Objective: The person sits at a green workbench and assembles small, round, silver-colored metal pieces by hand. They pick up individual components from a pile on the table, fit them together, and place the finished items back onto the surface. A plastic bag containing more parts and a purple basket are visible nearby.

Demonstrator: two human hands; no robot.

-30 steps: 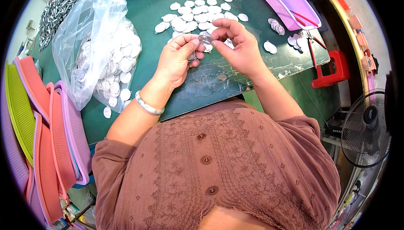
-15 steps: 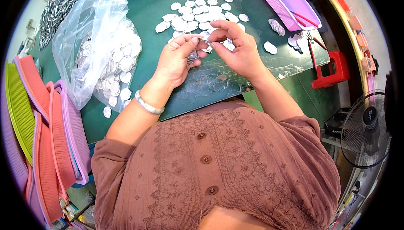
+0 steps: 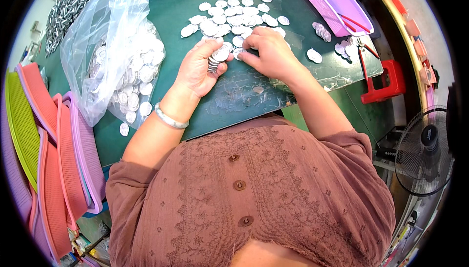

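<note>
A short stack of round silver pendants (image 3: 221, 54), each with a small loop, is gripped in my left hand (image 3: 197, 65). The fingers wrap round the stack from below and the thumb lies on its upper side. Close to its right, my right hand (image 3: 271, 52) has its fingers curled down, thumb and fingertips pinching the edge of a single pendant (image 3: 238, 53) at the table surface. Just beyond both hands spreads a loose pile of the same pendants (image 3: 235, 20).
At left on the green table (image 3: 234, 96) stands a clear plastic bag (image 3: 105, 18) full of pendants. Stacked colourful baskets (image 3: 63, 154) crowd the left edge. Right lie a purple basket (image 3: 332, 3), small pendant groups (image 3: 321, 31) and red-handled pliers (image 3: 362, 59). A fan (image 3: 424, 145) stands far right.
My hands were together over a pendant held between the fingertips. Now they are apart: the left has tilted to show the stack's face, and the right has dropped to a pendant on the table.
</note>
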